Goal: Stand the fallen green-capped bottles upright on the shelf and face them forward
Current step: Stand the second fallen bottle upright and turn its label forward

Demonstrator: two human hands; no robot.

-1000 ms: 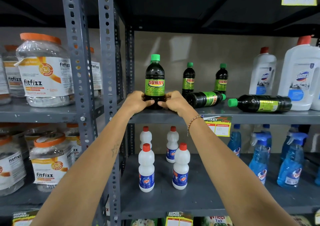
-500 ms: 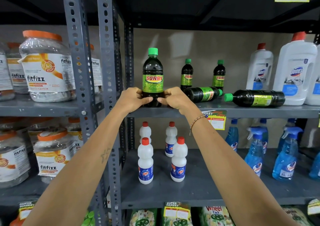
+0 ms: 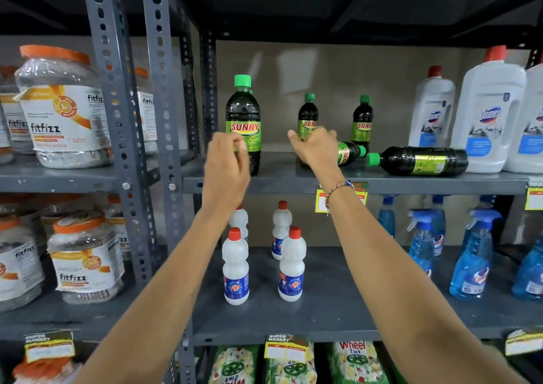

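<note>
While both hands (image 3: pixel 226 175) empty, fallen bottle (image 3: pixel 348 152) just beyond right grip (image 3: pixel 316 148).

On your shelf (image 3: pixel 293 182), one bottle (image 3: pixel 243 125) stands at the front left. Behind and to its right stand two more (image 3: pixel 307 117) (image 3: pixel 362 122). Before those, a fallen bottle (image 3: pixel 348 152) lies on its side (partly behind your right hand (image 3: pixel 316 148)), and another fallen one (image 3: pixel 420 160) lies right of it. Jugs (image 3: pixel 487 113) stand at the far right. Your left hand (image 3: pixel 227 172) is before the front bottle.
</note>
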